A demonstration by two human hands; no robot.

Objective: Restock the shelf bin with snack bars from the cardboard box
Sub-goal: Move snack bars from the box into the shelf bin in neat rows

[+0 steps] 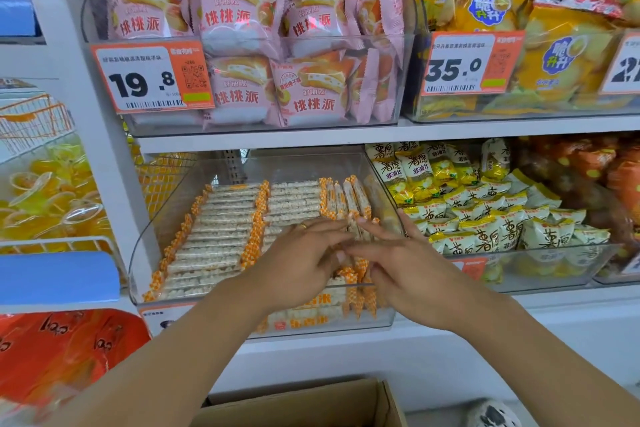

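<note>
A white shelf carries two clear bins side by side: one of pink cake packets, one of yellow chip bags. The shelf below holds a clear bin of orange-ended snack bars, beside a bin of yellow-white packets. A cardboard box sits below, probably on the floor.

2 bare forearms extended forward, left hand and right hand palm-down, fingers straight, fingertips overlapping at centre, ring on left hand.

Cardboard box cut by bottom edge; snack bars under hands hidden
</note>
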